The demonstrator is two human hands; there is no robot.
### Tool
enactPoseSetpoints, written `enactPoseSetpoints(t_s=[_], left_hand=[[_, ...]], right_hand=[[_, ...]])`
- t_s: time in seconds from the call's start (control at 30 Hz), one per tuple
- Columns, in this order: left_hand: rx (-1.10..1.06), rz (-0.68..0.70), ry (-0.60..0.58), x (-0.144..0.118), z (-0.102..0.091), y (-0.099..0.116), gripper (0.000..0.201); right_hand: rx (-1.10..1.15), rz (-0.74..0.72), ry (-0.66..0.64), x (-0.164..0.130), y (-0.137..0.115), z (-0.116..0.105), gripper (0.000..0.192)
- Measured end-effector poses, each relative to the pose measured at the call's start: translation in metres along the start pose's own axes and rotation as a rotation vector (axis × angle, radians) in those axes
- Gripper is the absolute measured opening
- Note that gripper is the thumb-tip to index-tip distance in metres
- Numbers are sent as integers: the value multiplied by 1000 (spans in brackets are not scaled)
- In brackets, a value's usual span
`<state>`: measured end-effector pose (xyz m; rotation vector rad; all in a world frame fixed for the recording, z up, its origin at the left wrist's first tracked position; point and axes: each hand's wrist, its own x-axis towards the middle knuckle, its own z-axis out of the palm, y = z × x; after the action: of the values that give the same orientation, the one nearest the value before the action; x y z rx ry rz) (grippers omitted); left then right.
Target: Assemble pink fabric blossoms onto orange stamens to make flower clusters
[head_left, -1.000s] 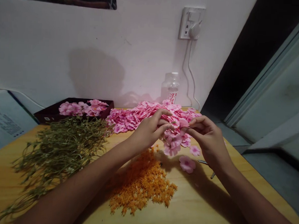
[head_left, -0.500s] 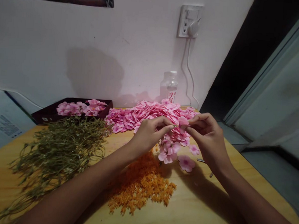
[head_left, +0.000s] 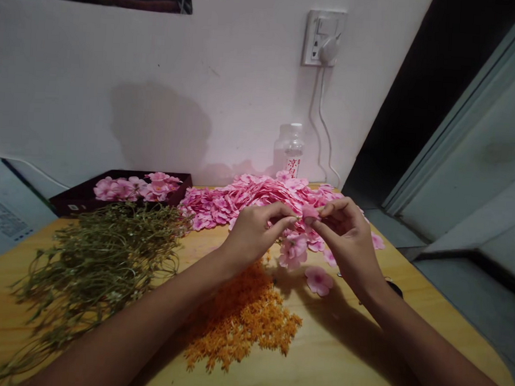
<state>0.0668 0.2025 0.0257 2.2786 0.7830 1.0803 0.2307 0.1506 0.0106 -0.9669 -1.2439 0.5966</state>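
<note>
My left hand (head_left: 255,230) pinches the thin green stem of an artificial flower, most of which is hidden by the fingers. Close to its fingertips, my right hand (head_left: 350,232) grips a pink petal piece (head_left: 309,212) between thumb and fingers. Below the hands hangs or rests a pink flower cluster (head_left: 293,249); its attachment is not clear. Behind them lies a heap of pink petal pieces (head_left: 249,189). One loose pink blossom (head_left: 318,281) lies flat on the wooden table (head_left: 339,358). A pile of orange flower centres (head_left: 246,325) spreads under my left forearm.
Green artificial stems (head_left: 107,260) form a tangled heap at left. Behind them, a dark box (head_left: 75,202) holds pink flowers. A clear bottle (head_left: 292,146) stands by the wall, below a socket with a plug (head_left: 329,50). A dark object (head_left: 394,289) is partly hidden by my right wrist.
Both hands have shifted slightly left in view, still pinched together around the pink piece. The flower cluster below has moved up a little. More of the dark object beside my right wrist shows.
</note>
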Motion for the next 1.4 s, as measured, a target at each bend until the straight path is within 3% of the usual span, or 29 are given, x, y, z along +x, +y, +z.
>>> enactPoseSetpoints(t_s=[0.33,0.6,0.87,1.4], left_hand=[[135,97,103,-5,10,-1,8],[-106,-51,134,-5,16,0,12],[-252,-144,78,-4,13,0,18],[-260,-137,28,-4,12,0,21]], right_hand=[[51,5,49,-4,9,7,27],[60,-21,93,-6,6,8,31],[55,-37,102,-8,5,9,29],[47,-53,131,-11,3,9,32]])
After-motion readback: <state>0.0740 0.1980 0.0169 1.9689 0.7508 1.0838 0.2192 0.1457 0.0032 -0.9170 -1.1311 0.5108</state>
